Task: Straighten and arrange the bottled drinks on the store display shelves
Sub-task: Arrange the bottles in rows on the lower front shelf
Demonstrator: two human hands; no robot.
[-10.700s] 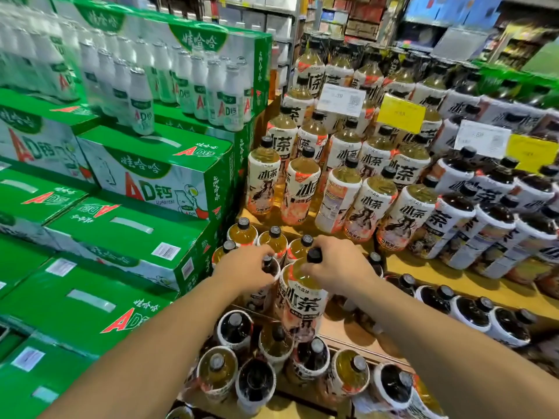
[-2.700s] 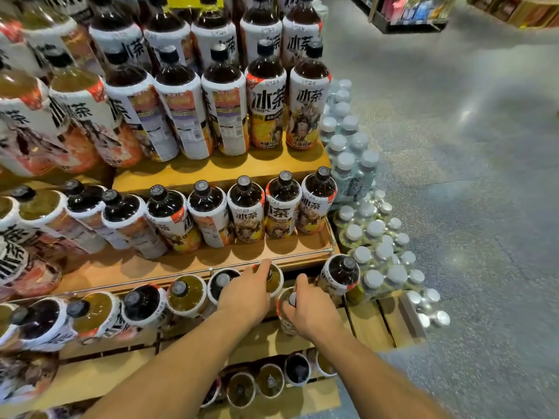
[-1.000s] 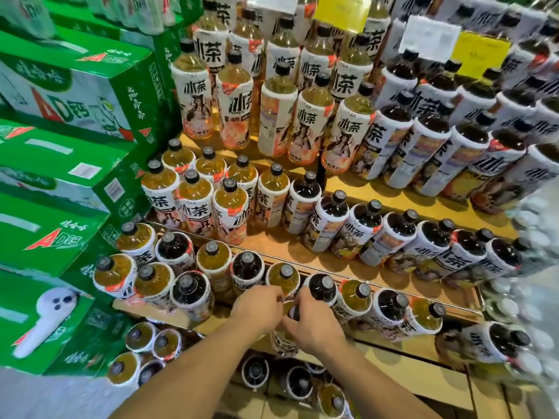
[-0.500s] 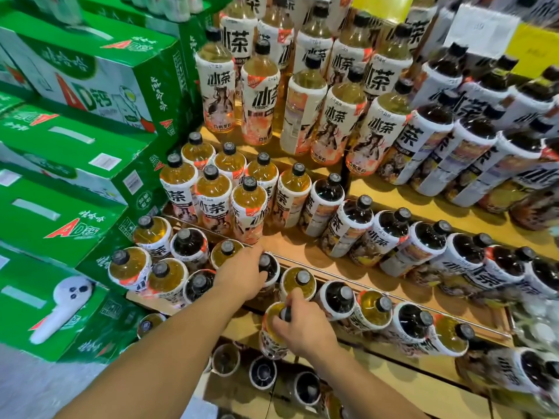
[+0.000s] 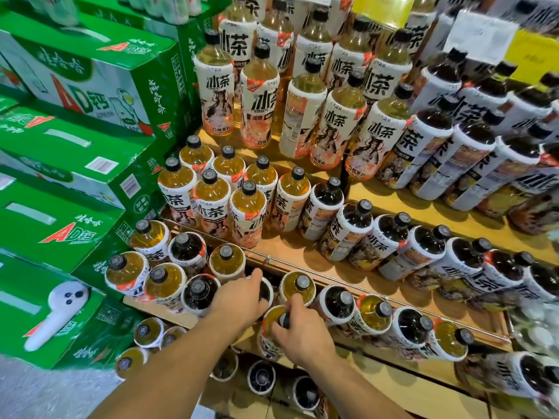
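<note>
You are straightening a pale bottle (image 5: 267, 325) in the front row of the shelf (image 5: 160, 309), right hand (image 5: 305, 337) gripping its neck, left hand (image 5: 240, 302) curling over the neighbouring dark bottle (image 5: 266, 293); the next move likely calls for seating it upright, in line.

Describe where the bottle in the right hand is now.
Head view, lower centre: the pale tea bottle, gripped by the right hand, sits just in front of the row of bottles below the rail, beside the left hand.

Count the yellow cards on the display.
2: one yellow card at the top edge behind the tall bottles, one far right, beside a white card. More may be hidden by bottles.
</note>
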